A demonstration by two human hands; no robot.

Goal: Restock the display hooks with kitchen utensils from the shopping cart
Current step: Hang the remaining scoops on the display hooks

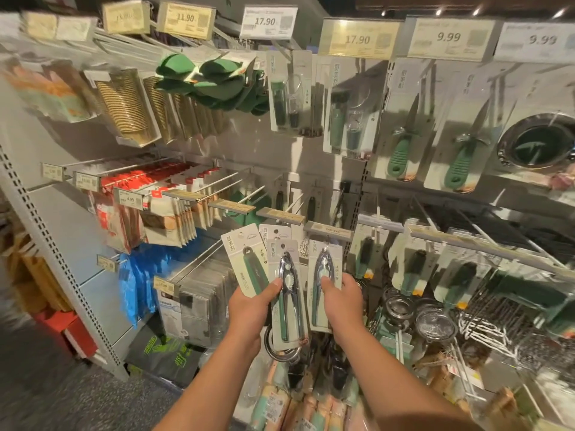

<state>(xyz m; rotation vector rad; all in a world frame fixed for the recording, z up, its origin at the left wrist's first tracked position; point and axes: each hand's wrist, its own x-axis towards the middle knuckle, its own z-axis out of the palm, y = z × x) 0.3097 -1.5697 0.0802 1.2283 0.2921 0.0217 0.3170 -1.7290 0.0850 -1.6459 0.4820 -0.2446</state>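
Below the 17.90 price tag (pixel 268 21), the left hand (pixel 249 309) grips fanned carded utensil packs (pixel 286 290), thumb pressing them, while the right hand (pixel 342 301) pinches a carded nutcracker pack (pixel 323 275).

Glossy chrome metal nutcracker (pixel 287 287) with matt green grips, on a smooth paper card under clear plastic.

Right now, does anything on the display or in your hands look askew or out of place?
Little stands out. The left hand holds a fanned stack of carded utensils tilted at different angles; the right hand holds one nutcracker card upright. On the upper row, green items bunch unevenly on their hook. No visible damage or spills.
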